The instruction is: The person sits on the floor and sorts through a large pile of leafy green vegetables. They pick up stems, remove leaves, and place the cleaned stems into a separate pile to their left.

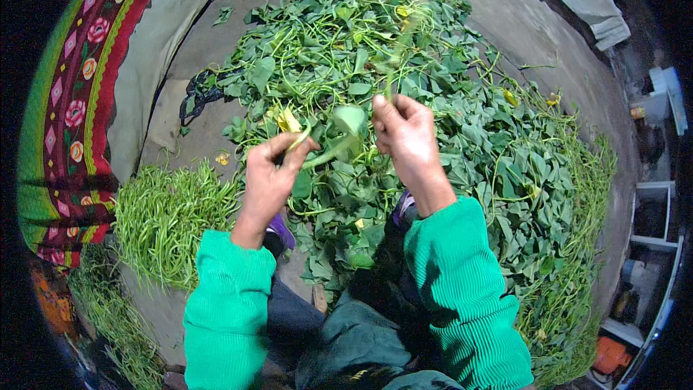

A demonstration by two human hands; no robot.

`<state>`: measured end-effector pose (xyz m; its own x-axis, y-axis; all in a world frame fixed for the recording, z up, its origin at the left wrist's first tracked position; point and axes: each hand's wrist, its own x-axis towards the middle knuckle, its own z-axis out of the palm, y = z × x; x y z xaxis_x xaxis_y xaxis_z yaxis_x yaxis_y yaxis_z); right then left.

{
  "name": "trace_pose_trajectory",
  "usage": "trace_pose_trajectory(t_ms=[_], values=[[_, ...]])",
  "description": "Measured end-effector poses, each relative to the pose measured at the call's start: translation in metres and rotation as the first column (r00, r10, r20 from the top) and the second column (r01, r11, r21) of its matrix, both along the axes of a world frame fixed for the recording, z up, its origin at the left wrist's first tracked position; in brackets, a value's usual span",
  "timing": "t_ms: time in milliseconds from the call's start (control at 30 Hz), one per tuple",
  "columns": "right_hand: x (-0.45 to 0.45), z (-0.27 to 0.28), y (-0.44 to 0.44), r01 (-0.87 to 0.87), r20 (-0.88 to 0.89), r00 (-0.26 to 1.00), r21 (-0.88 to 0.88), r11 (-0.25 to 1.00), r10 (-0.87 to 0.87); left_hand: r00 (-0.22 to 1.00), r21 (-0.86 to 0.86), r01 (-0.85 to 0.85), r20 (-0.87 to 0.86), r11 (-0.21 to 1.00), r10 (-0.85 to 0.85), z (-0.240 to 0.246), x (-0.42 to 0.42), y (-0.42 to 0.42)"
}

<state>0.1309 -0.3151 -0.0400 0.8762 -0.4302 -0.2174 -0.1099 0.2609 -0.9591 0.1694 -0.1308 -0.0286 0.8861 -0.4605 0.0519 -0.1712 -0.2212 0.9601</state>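
Note:
My left hand (276, 179) pinches a pale green leaf stalk between thumb and fingers. My right hand (403, 127) grips a thin green stem that rises blurred from the fingertips. Between the two hands hangs a blurred green leaf (349, 120); which hand holds it is not plain. Under and beyond them spreads a large heap of leafy vines (346, 65) with tangled stems and a few yellow leaves. To the left of my left hand lies a pile of stripped green stalks (173, 222).
A flowered blanket (76, 114) and a grey cloth (162, 38) cover something raised at the left. Crumpled black plastic (200, 95) lies on the floor. A metal rack (658, 238) stands at the right. Feet in purple shoes (282, 232) are close below my hands.

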Motion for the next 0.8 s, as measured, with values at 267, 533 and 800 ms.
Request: trace_pose_trajectory(t_ms=[267, 533, 800], values=[[-0.003, 0.016, -0.011, -0.119, 0.065, 0.993, 0.592, 0.797, 0.099, 0.926, -0.030, 0.327, -0.188, 0.945, -0.327, -0.036, -0.012, -0.018], [0.003, 0.005, -0.008, 0.088, 0.069, 0.996, -0.486, 0.870, -0.063, 0.869, -0.254, -0.022, -0.483, 0.967, -0.107, -0.033, -0.014, -0.026], [-0.006, 0.000, 0.036, -0.034, 0.149, 0.963, -0.763, 0.646, 0.226, 0.812, -0.530, -0.311, -0.579, 0.789, -0.069, -0.042, 0.003, -0.015]])
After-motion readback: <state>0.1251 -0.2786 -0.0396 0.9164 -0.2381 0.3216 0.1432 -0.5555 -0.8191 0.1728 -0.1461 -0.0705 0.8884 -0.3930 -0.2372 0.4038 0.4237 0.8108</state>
